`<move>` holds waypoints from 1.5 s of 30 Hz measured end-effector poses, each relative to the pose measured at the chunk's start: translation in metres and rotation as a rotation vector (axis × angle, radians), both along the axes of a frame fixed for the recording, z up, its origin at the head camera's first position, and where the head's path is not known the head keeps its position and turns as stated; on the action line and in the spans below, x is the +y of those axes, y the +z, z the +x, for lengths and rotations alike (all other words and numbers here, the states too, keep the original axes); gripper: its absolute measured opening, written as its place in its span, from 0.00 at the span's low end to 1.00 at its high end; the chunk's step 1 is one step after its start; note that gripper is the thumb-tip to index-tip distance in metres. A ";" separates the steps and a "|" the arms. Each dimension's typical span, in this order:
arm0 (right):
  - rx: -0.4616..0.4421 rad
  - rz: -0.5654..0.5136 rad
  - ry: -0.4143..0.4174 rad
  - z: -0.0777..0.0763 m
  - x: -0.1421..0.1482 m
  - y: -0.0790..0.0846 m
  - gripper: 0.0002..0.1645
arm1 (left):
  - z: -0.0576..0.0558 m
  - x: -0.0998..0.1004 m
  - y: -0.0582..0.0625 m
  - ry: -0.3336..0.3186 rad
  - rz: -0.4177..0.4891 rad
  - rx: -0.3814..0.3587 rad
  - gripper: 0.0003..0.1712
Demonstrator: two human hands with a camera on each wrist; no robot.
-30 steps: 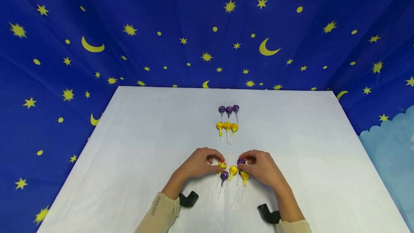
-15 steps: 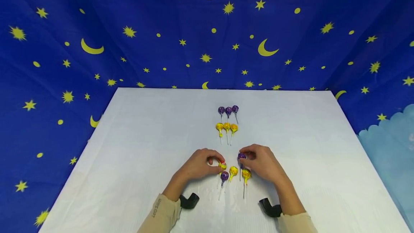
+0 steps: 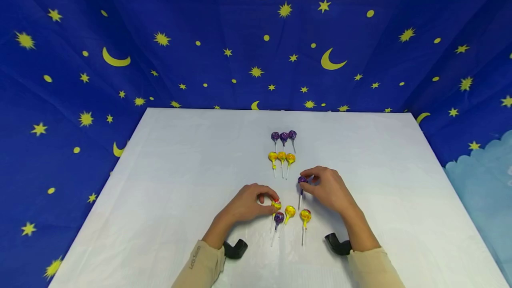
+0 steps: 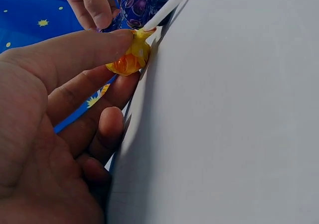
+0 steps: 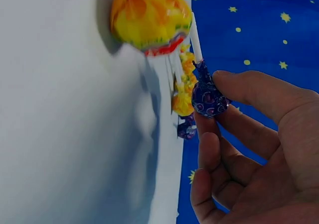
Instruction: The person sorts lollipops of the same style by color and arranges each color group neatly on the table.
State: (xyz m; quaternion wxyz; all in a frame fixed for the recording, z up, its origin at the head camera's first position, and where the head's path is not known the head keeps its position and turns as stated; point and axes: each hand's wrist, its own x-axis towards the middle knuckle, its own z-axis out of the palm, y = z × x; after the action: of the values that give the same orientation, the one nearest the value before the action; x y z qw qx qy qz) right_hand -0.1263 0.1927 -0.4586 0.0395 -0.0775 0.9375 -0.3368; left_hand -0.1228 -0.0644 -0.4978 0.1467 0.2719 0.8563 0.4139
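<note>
My left hand [image 3: 248, 203] pinches the head of a yellow lollipop [image 4: 130, 57] between thumb and fingertips, low at the white table. Between thumb and fingers of my right hand [image 3: 329, 189] is the head of a purple lollipop [image 5: 209, 98], its white stick pointing back toward me. Beside the left fingertips lies another purple lollipop [image 3: 278, 218]. A yellow lollipop [image 3: 290, 211] lies just right of it, and one more yellow lollipop [image 3: 306, 216] with a red-marked wrapper lies farther right, below the right hand.
Farther back on the white table [image 3: 192, 154], three yellow lollipops [image 3: 282, 157] lie side by side. Behind them is a row of three purple lollipops [image 3: 284, 137]. A blue curtain [image 3: 180, 21] with stars and moons hangs beyond the table's back edge.
My right hand has moved away from me and slightly right with the purple lollipop, away from the yellow one it overlapped. The left hand stays in place on its yellow lollipop.
</note>
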 end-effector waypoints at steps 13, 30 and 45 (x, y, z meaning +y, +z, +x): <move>0.014 -0.029 -0.007 -0.023 0.010 0.001 0.17 | 0.000 0.001 -0.001 0.001 -0.020 -0.008 0.12; 0.029 -0.042 -0.019 -0.053 0.019 -0.001 0.18 | 0.003 0.001 0.000 0.013 -0.012 -0.003 0.12; 0.015 -0.003 -0.021 -0.078 0.016 -0.002 0.18 | 0.001 0.000 -0.001 0.013 -0.024 -0.001 0.12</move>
State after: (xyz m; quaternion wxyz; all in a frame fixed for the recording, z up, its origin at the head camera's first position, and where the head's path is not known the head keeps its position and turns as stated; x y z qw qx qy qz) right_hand -0.2040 0.2085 -0.4602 0.0288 -0.0701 0.9381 -0.3381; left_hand -0.1215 -0.0639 -0.4992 0.1476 0.2645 0.8628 0.4049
